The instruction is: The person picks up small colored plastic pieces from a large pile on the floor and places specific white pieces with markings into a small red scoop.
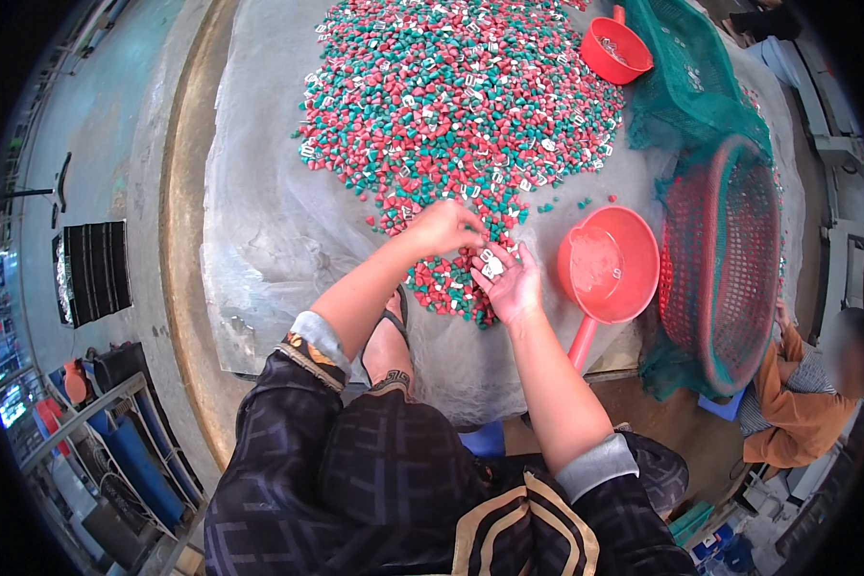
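Note:
A large spread of small red and green pieces (451, 96), with white flat pieces with holes scattered among them, covers the sheet ahead of me. A narrower tongue of it reaches toward me, under both hands. My left hand (442, 230) hovers over this tongue with fingers curled into a pinch; anything between the fingertips is too small to make out. Beside it, my right hand (514, 285) is turned palm up, fingers bent, cradling several white plastic pieces (491, 264). My left fingertips are close to the right hand's fingers.
A red dipper (634, 274) lies right of my right hand, a few white pieces inside. Another red dipper (600, 62) sits farther back. Green netting (682, 77) and a large red basket (677, 240) stand at the right. A person in orange (802, 413) sits beyond. My foot (387, 350) rests on the sheet.

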`<state>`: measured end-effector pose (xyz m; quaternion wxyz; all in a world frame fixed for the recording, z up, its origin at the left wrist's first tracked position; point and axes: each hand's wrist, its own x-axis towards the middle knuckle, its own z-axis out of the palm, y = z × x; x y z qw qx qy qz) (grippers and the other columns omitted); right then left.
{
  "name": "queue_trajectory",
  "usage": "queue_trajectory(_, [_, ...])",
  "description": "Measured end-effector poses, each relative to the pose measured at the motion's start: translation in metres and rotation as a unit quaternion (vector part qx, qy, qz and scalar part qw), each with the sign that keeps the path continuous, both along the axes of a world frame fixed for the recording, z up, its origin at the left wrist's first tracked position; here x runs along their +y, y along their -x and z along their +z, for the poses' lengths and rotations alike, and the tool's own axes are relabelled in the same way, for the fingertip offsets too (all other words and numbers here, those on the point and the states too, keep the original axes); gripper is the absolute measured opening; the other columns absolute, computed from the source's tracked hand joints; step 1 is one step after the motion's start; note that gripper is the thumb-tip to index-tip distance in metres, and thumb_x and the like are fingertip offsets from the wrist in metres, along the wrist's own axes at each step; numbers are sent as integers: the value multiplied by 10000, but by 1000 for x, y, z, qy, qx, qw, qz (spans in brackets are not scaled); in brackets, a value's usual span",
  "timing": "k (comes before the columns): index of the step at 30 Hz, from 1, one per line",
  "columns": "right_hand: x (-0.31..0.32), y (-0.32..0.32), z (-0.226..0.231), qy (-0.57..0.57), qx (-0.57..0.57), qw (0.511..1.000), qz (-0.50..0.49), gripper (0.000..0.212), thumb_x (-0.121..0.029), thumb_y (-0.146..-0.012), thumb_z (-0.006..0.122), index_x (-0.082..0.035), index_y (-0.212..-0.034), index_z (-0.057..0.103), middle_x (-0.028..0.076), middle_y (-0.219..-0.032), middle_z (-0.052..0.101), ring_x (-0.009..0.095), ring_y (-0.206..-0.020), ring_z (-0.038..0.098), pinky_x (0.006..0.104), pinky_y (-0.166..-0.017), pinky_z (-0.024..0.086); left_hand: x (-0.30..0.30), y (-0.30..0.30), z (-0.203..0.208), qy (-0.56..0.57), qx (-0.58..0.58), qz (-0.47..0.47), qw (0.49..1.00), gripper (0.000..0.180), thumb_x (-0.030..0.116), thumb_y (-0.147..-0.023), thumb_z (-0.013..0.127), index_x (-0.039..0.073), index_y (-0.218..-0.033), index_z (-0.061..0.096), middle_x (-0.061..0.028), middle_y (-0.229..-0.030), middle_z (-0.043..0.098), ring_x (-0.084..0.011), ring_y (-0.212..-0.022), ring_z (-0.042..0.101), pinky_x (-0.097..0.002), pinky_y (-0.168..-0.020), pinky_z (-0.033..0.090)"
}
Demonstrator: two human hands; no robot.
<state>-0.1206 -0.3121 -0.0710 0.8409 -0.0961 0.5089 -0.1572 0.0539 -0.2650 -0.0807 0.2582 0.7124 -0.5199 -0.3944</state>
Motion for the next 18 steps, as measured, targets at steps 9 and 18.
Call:
queue_trajectory(9, [1,-3,2,1,-38,999,8,516,-432,-899,330,27,-1060,501,167,-997,568,276,-916,561,383,-823,445,-17,-13,-21,-36,-237,125,963,184,281,-747,619,182,-892,674,-93,-759,647,-258,-721,624,-378,-649,496])
queue_trajectory(18, [-1,3,2,-15,-63,997,-47,557,-456,-892,326,54,-1037,495,176,-1011,563,294,-919,563,392,-826,452,5,14,6,-8,254,51,966,158,101,-766,647,-2,-885,656,-60,-751,651,-91,-696,588,-252,-614,473])
